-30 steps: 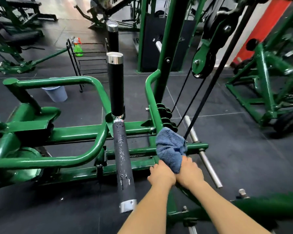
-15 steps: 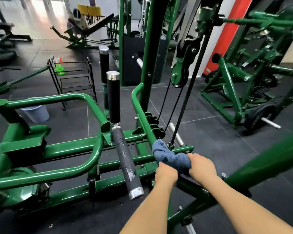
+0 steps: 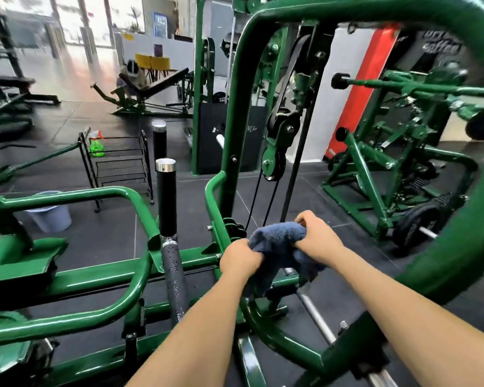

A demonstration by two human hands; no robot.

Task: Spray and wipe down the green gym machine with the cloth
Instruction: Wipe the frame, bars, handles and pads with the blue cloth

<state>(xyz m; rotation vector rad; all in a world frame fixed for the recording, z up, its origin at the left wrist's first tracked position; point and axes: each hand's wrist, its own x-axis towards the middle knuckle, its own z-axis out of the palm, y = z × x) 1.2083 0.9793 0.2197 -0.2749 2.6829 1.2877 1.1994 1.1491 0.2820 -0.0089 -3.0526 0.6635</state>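
Green gym machine (image 3: 101, 270) fills the lower left & centre of the head view; its long axis runs left-right across the frame as horizontal tubes, w/ one upright post (image 3: 236, 129) rising from the middle & curving over to the right at the top. Blue cloth (image 3: 280, 244), 1 of it, is bunched just right of that post's base, above the low crossbar, part of it hanging down. It's held betw. both hands, so its long side runs roughly left-right.

L hand (image 3: 239, 258) grips the cloth's left end, fingers curled into the fabric. R hand (image 3: 317, 240) grips the right end, fingers curled over the top edge. Both forearms come in from the bottom edge.

2 black cylinders w/ silver caps stand upright left of the post: the near one (image 3: 166, 199) sits atop a wet-looking grey grip (image 3: 175, 277) that slants down toward the viewer; the far one (image 3: 159, 141) is behind it. 1 pulley (image 3: 274, 160) w/ black cables hangs just right of the post.

Farther left of the post: 1 black wire rack (image 3: 118, 166) on the floor, 1 green spray bottle (image 3: 97, 145) on its top shelf, 1 pale bucket (image 3: 51, 216) near it behind the machine's tube. Right of the post, well apart: another green machine (image 3: 380, 174) & a red wall panel (image 3: 363, 79).
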